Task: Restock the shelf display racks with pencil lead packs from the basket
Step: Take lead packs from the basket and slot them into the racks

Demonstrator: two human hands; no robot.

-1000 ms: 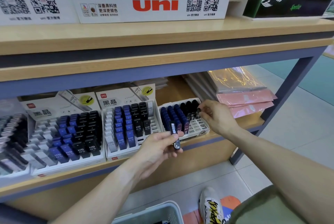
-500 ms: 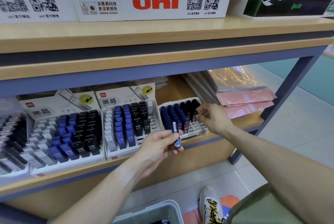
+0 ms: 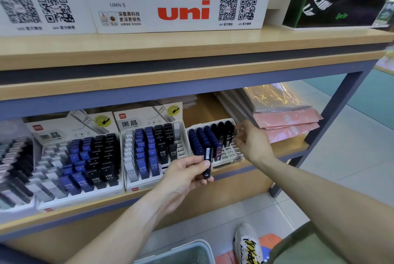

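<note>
My left hand [image 3: 183, 176] grips a dark pencil lead pack [image 3: 207, 162] upright, just in front of the small white display rack [image 3: 229, 153] on the lower shelf. That rack holds rows of blue packs [image 3: 202, 139] and black packs [image 3: 223, 132]. My right hand [image 3: 252, 143] hovers at the rack's right end beside the black packs. Its blurred fingers are loosely curled and apart, and nothing shows between them. The grey basket [image 3: 187, 250] shows its rim at the bottom edge, below my left forearm.
Two larger white racks, middle [image 3: 149, 119] and left [image 3: 53, 133], stand full of blue, black and grey HB packs. Pink plastic-wrapped folders [image 3: 285, 118] lie right of the small rack. A white uni box [image 3: 183, 12] sits on the upper shelf. My shoe [image 3: 248, 244] is on the floor.
My right hand has drawn back a little to the right from the black packs, with its fingers spread wider. My left hand still holds its pack in the same place.
</note>
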